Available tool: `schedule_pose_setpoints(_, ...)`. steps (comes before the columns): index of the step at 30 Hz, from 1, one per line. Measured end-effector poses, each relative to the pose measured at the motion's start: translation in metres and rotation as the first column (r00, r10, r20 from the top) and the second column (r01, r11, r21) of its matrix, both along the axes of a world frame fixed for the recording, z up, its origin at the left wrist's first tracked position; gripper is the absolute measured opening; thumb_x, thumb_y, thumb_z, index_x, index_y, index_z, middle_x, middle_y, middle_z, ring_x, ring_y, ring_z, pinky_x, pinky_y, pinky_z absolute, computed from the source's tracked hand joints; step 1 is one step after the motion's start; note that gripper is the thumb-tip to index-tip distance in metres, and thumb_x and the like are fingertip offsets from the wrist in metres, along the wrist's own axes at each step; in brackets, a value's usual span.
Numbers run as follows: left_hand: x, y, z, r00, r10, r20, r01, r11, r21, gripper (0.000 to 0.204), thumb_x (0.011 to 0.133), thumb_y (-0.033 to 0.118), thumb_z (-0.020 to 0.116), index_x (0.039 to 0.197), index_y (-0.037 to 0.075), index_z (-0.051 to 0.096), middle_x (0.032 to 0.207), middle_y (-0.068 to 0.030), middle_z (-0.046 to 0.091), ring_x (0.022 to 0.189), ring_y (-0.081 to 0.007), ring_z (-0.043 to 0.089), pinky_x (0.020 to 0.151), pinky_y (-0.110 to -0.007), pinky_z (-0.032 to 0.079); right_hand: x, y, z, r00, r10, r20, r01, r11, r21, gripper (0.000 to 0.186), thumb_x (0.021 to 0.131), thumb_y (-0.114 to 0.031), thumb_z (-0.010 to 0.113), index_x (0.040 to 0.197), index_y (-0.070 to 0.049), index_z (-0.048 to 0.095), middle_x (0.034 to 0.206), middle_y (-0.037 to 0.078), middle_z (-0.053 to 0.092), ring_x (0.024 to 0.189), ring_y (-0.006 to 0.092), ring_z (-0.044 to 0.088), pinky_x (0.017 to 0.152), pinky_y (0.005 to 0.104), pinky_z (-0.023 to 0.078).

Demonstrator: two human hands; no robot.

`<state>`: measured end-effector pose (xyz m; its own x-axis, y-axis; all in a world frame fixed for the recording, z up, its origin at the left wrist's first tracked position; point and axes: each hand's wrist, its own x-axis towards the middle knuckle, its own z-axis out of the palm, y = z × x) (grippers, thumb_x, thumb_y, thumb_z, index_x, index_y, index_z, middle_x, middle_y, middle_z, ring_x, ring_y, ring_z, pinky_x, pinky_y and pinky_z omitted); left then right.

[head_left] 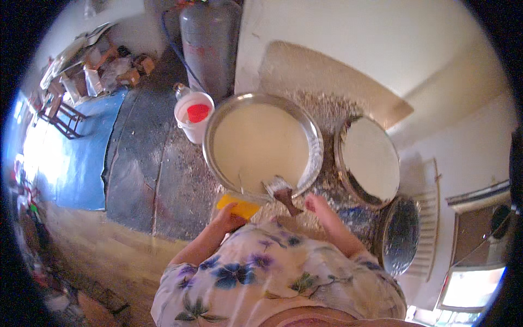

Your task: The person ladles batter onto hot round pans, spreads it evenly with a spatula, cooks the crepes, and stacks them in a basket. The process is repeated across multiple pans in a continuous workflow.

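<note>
Brush Resting on the Rim, Yellow Piece in the Left Hand

At the centre of the frame, a wide, round silver-metal basin (318, 147) is holding a broad pool of smooth cream-coloured liquid (261, 143). A flat brush with a dark brown handle and pale-coated bristles (283, 195) is lying across the basin's near rim, just below centre. Its bristles are pointing inward, presumably so drips are falling back into the liquid, while the handle is jutting toward the person, seemingly for easy reach.

The left hand (233, 217) is grasping a flat, bright yellow piece (238, 207) by its near edge, apparently leaving the far edge free; I can't tell its material. The right hand (315, 204) is hovering just beside the brush handle, fingers curled, and I can't tell whether anything is inside them.

Left of the basin, a white plastic bucket (188, 129) is standing close by with a bright red item (198, 113) inside, probably to stay handy. At right of centre, a large, round, pale-topped disc with a dark rim (371, 155) is sitting near the basin, perhaps within arm's reach.
</note>
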<state>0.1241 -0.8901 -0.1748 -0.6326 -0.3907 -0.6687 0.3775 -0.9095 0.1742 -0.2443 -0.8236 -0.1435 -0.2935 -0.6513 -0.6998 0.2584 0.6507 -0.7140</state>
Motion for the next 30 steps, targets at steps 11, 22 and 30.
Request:
schedule_pose_setpoints(11, -0.055, 0.015, 0.069, 0.933, 0.222, 0.282, -0.215, 0.975, -0.058, 0.032, 0.078, 0.032, 0.051, 0.100, 0.008, 0.049, 0.079, -0.0041, 0.058, 0.057, -0.0137, 0.052, 0.046, -0.024, 0.043, 0.057, -0.025, 0.013, 0.710, 0.185, 0.680, -0.349, 0.931, 0.110, 0.041, 0.083, -0.036, 0.044, 0.103, -0.001, 0.051, 0.083, 0.009, 0.060, 0.076, 0.0213, 0.059, 0.070, 0.0335, 0.047)
schedule_pose_setpoints(22, 0.006, -0.018, 0.125, -0.252, -0.088, 0.964, 0.950, 0.167, 0.263, 0.041, 0.073, 0.039, 0.052, 0.090, 0.003, 0.060, 0.085, -0.0187, 0.059, 0.084, -0.0307, 0.057, 0.071, -0.041, 0.045, 0.048, -0.015, -0.003, 0.786, 0.365, -0.498, -0.443, 0.895, -0.043, 0.015, 0.074, -0.010, 0.049, 0.086, -0.002, 0.054, 0.065, 0.013, 0.056, 0.060, 0.0253, 0.058, 0.056, 0.0354, 0.047)
schedule_pose_setpoints(30, 0.014, -0.033, 0.159, -0.325, 0.076, 0.943, 0.944, -0.026, 0.328, 0.039, 0.074, 0.037, 0.048, 0.087, 0.002, 0.060, 0.088, -0.0217, 0.058, 0.085, -0.0343, 0.056, 0.074, -0.041, 0.044, 0.044, -0.035, 0.072, -0.066, 0.713, -0.698, -0.579, 0.542, 0.609, 0.018, 0.071, -0.009, 0.047, 0.085, -0.010, 0.059, 0.077, 0.018, 0.058, 0.075, 0.0321, 0.058, 0.065, 0.0423, 0.047)
